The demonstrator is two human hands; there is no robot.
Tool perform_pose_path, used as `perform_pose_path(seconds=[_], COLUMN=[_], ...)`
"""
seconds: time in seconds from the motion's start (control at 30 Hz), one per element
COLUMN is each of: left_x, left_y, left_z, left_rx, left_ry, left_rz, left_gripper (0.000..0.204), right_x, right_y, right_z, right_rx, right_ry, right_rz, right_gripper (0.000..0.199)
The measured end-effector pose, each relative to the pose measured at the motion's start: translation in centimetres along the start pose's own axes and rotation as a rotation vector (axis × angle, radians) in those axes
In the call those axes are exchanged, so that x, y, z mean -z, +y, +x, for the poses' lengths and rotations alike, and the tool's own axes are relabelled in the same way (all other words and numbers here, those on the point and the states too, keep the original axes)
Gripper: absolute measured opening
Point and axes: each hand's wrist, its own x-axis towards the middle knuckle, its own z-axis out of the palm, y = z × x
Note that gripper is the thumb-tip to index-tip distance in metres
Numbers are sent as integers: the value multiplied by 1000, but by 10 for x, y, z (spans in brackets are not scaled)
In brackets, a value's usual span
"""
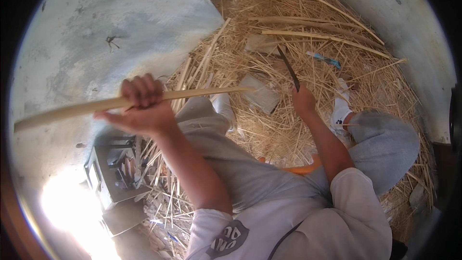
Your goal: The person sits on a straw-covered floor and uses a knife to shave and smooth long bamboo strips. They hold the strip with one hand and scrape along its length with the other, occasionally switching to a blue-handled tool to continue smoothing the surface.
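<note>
1. Head view: a seated person works amid a heap of straw-coloured shavings [308, 29] on a grey concrete floor [120, 19]; the left hand [142, 106] is closed around a long pale strip [96, 104], held nearly level, its near end reaching toward the picture's left rim and its tip toward the middle.
2. The right hand [304, 100] grips the handle of a dark knife [288, 69], blade pointing up and away over the shavings, well apart from the strip.
3. A flat grey slab [262, 95] lies between the two hands; a small blue-and-white wrapper [325, 59] rests on the shavings beyond the knife.
4. A metal box [113, 173] holding short sticks stands below the left hand.
</note>
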Motion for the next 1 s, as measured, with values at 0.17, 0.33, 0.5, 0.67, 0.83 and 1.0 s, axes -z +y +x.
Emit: perform_pose_path(seconds=[0.17, 0.33, 0.5, 0.67, 0.83, 1.0], left_x=[-6, 7, 21, 25, 15, -12], left_y=[31, 40, 36, 25, 16, 1], left_z=[-4, -5, 3, 10, 10, 4], left_rx=[13, 112, 218, 338, 399, 490], left_ry=[138, 79, -45, -206, -323, -390], left_rz=[30, -60, -240, -443, -594, -641], left_gripper=[68, 58, 54, 50, 49, 63], right_x=[-22, 39, 48, 76, 120, 228], right_y=[70, 40, 90, 69, 34, 0], right_z=[30, 116, 173, 168, 172, 186], right_rx=[115, 185, 147, 114, 32, 243], right_ry=[88, 82, 224, -151, 27, 121], right_rz=[-342, -443, -684, -721, -650, -358], right_gripper=[31, 30, 29, 28, 40, 45])
